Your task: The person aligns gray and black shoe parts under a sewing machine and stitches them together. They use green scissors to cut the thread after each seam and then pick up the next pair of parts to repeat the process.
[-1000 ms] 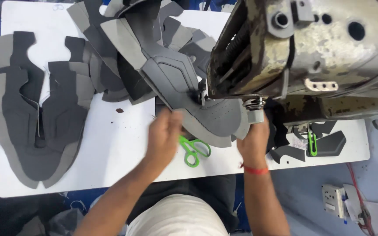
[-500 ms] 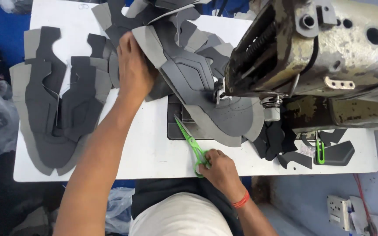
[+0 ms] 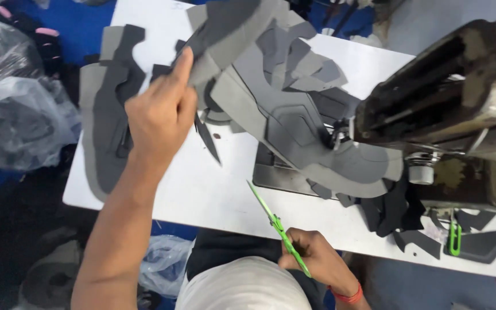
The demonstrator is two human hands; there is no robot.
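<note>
My left hand (image 3: 161,117) is raised over the white table (image 3: 213,189) and grips a grey cut shoe-upper piece (image 3: 233,28) by its lower edge. My right hand (image 3: 314,261) is near the table's front edge, closed around green thread snips (image 3: 274,221) whose blades point up and left. A long grey stitched upper (image 3: 311,143) lies under the sewing machine head (image 3: 449,109), trailing back to a pile of grey pieces.
Flat dark grey and light grey cut pieces (image 3: 110,126) lie stacked at the table's left. Black scraps and a second green snips (image 3: 454,238) sit at the right. Plastic bags (image 3: 12,120) lie on the floor to the left.
My left hand has lifted a grey piece off the pile toward me. My right hand with the green snips has drawn back to the table's front edge. The view has shifted closer.
</note>
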